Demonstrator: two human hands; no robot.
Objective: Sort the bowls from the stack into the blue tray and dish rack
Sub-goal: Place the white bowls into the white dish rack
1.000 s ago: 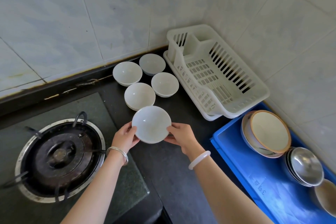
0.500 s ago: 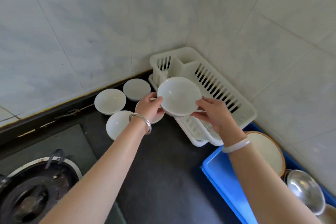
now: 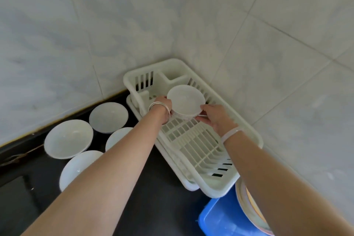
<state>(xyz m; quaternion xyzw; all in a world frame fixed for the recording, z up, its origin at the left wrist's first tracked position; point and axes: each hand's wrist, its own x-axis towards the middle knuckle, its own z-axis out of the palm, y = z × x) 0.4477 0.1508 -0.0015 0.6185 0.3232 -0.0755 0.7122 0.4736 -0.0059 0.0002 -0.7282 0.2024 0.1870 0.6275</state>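
A white bowl is held low inside the far end of the white dish rack, which stands in the wall corner. My left hand grips the bowl's left rim and my right hand grips its right rim. Whether the bowl touches the rack floor is unclear. Several more white bowls sit upright on the dark counter to the left, among them a far bowl and a bigger-looking one. The blue tray shows at the bottom right, partly hidden by my right arm.
A large bowl with a tan rim lies in the blue tray behind my right arm. Tiled walls close the corner behind and to the right of the rack. The dark counter runs between the bowls and the tray.
Both hands carried the bowl from above the counter, up and right over the rack's edge, and now hold it down inside the rack's far end. The view has swung right, away from the stove.
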